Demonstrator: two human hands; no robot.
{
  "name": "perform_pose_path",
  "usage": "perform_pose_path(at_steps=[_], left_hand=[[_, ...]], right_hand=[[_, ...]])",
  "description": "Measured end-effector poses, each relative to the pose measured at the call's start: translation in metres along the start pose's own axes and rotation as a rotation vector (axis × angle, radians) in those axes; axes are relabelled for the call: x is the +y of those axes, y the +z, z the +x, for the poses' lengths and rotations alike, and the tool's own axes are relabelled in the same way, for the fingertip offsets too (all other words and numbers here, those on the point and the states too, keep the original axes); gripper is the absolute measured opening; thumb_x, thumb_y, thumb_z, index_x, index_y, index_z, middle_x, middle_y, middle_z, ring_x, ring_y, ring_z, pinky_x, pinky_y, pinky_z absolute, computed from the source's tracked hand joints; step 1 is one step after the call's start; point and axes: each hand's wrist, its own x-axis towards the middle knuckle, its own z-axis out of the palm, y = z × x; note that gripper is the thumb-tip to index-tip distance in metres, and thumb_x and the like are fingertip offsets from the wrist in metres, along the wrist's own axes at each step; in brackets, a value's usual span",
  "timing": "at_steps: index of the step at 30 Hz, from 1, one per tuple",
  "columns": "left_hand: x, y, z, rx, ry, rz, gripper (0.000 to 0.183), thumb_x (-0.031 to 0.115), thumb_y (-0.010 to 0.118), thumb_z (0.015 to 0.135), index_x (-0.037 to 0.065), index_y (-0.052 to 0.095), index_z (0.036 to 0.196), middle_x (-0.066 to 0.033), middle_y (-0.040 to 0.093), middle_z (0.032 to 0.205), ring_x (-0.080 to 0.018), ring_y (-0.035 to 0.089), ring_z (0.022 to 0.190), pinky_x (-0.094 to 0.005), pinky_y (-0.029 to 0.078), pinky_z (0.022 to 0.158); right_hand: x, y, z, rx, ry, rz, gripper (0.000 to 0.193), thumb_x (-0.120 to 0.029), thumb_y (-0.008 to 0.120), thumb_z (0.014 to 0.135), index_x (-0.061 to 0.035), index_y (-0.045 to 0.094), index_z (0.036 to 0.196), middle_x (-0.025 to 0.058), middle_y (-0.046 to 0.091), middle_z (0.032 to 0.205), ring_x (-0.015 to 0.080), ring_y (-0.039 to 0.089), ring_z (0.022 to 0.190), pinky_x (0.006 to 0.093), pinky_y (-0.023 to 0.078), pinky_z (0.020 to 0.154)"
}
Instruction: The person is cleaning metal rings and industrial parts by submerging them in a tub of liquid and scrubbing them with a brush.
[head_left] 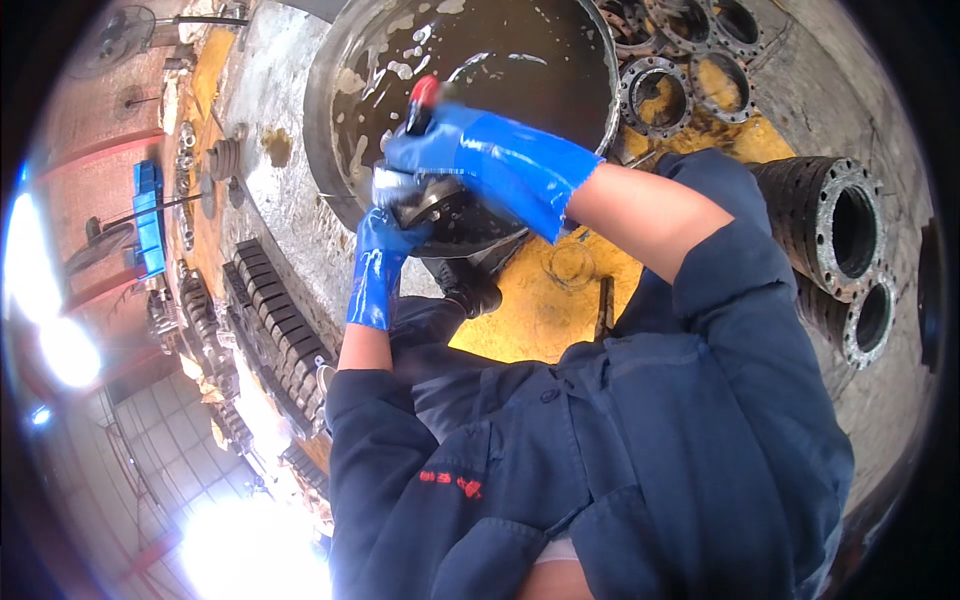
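Observation:
My right hand [432, 145], in a blue rubber glove, is closed around a tool with a red-and-black handle [423, 97]. Below that hand is a blurred whitish end [394, 186], which looks like a brush head. It is against a round, wet metal part [436, 203] at the near rim of the tub. My left hand [388, 238], gloved in blue too, grips this part from its left side, with its fingers partly hidden. The large round tub [322, 150] holds murky brown liquid with patches of foam.
Flange rings [655, 97] lie at the tub's right, and stacked flanges [850, 232] stand further right. A yellow board [540, 318] lies under me, with a dark bar [605, 308] on it. At left are a row of dark metal blocks [275, 315] and a blue bin [149, 220].

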Motion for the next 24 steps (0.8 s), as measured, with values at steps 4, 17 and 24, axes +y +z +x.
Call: perform_pose_path(at_steps=[4,17,24], left_hand=[[-0.021,-0.005,-0.007,-0.064,-0.059,0.021,0.060,0.042,0.091,0.071,0.012,0.077,0.120,-0.0181,0.079,0.110,-0.0356,0.076,0.104,-0.0448,0.059,0.092],[-0.027,-0.006,-0.001,-0.061,0.079,0.046,0.066,0.036,0.089,0.071,0.011,0.072,0.130,-0.0198,0.077,0.118,-0.0391,0.074,0.109,-0.0463,0.058,0.097],[0.056,-0.025,0.004,-0.096,0.104,0.465,0.070,0.025,0.092,0.072,0.010,0.068,0.136,-0.0181,0.074,0.128,-0.0400,0.070,0.118,-0.0469,0.057,0.102]], right_hand=[[-0.048,0.007,-0.024,-0.059,0.140,-0.404,0.043,-0.048,0.062,0.092,-0.0109,0.080,0.106,0.0206,0.078,0.103,0.0398,0.073,0.097,0.0494,0.057,0.089],[-0.040,-0.011,-0.019,0.123,0.240,-0.346,0.038,-0.039,0.062,0.091,-0.0086,0.082,0.103,0.0214,0.078,0.100,0.0378,0.075,0.093,0.0457,0.058,0.086],[-0.033,-0.023,-0.020,0.153,0.312,-0.475,0.047,-0.044,0.062,0.090,-0.0061,0.078,0.112,0.0227,0.077,0.106,0.0410,0.073,0.103,0.0472,0.057,0.091]])
